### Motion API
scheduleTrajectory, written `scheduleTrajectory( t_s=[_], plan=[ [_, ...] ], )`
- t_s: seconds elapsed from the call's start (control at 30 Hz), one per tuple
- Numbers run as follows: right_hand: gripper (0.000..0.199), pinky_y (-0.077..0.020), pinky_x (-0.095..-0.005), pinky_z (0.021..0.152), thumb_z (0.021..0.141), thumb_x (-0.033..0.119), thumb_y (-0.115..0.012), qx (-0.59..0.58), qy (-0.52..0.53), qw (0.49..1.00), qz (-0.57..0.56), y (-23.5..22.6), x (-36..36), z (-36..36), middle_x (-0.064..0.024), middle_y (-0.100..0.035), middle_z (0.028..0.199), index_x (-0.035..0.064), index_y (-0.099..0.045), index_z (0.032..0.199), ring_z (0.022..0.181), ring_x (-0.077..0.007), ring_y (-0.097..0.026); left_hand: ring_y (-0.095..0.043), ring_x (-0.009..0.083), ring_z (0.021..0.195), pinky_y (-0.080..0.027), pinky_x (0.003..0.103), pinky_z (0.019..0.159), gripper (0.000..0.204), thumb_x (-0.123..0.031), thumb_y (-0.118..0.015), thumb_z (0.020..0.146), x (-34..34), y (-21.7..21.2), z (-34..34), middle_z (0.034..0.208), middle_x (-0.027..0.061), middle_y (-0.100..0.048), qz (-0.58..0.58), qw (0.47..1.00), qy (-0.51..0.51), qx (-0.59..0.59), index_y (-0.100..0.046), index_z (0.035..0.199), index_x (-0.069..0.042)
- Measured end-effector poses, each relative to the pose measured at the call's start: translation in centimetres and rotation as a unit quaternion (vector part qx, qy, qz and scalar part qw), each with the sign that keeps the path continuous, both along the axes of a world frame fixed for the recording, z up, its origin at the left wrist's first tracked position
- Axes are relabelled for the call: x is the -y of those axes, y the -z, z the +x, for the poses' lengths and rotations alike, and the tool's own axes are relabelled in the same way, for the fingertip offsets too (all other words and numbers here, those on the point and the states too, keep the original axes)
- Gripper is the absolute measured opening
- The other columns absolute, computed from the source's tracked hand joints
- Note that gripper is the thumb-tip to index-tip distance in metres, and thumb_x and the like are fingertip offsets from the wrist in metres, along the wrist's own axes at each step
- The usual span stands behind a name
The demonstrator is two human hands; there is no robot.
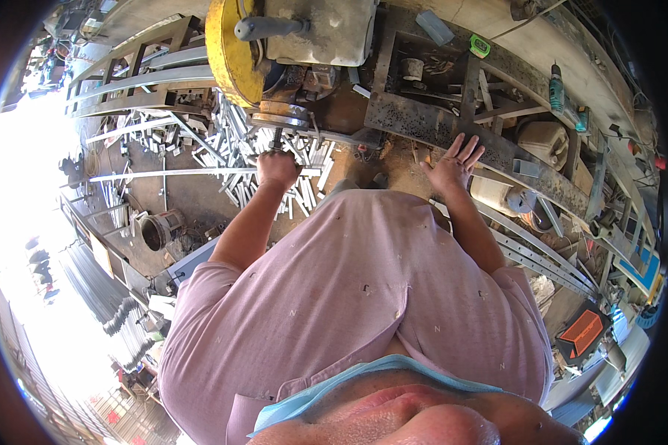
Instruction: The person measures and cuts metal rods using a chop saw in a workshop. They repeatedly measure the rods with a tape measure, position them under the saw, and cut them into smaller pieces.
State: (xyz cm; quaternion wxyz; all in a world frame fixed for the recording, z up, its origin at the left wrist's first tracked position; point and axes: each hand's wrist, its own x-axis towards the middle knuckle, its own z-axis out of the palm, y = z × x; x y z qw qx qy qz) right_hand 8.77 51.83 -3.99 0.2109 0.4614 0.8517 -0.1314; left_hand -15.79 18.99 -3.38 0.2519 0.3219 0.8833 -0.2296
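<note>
My left hand [277, 170] is closed at the near end of a threaded vise screw [276, 139]; its handle is mostly hidden under my fingers. The screw runs into a rusty round vise part [280, 115] below a cut-off saw with a yellow blade guard [231, 55] and a grey handle [271, 29]. A long pale metal bar [171, 173] stretches left from beside this fist; whether the hand touches it, I cannot tell. My right hand [453, 165] has its fingers spread and rests on the edge of a dark steel bench frame [423, 117], holding nothing.
Many short cut metal pieces [234, 137] lie heaped on the floor below the saw. On the frame are a green tape measure [479, 47], a teal drill [556, 89] and a short grey tube [526, 168]. A bucket [156, 231] stands left; plastic jugs [543, 142] sit right.
</note>
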Motion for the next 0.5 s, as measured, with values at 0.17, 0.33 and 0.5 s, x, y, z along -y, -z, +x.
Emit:
scheduleTrajectory(
  t_s=[0.17,0.33,0.5],
  plan=[
    [0.139,-0.0022,-0.062,0.129,0.085,0.066,-0.077,-0.003,-0.003,1.0,0.005,0.1,0.0,0.0,-0.0331,0.024,0.17,0.0003,0.014,0.166,0.154,-0.0581,0.023,-0.073,0.0236,0.111,-0.054,0.043,0.097,0.048,-0.06,-0.061,0.098,-0.2,-0.2,-0.1,0.114,0.0056,-0.079,0.0,1.0,0.002,0.001,-0.08,0.109,-0.018],
    [0.139,-0.0022,-0.0628,0.129,0.085,0.065,-0.078,-0.003,0.001,1.0,-0.004,0.1,-0.1,0.0,-0.0331,0.025,0.17,0.0004,0.014,0.167,0.154,-0.0587,0.023,-0.074,0.0236,0.105,-0.055,0.042,0.093,0.046,-0.06,-0.063,0.096,0.4,0.5,-0.1,0.108,0.0055,-0.079,0.026,0.999,0.017,-0.018,-0.08,0.104,-0.018],
    [0.139,-0.0027,-0.0632,0.129,0.084,0.065,-0.078,-0.009,0.001,1.0,0.001,0.3,-0.1,0.1,-0.0327,0.025,0.17,0.0008,0.014,0.167,0.155,-0.0588,0.022,-0.075,0.0232,0.096,-0.056,0.042,0.088,0.043,-0.06,-0.068,0.093,0.8,1.1,0.0,0.097,0.005,-0.079,0.055,0.997,0.028,-0.044,-0.081,0.093,-0.019]
  ],
)
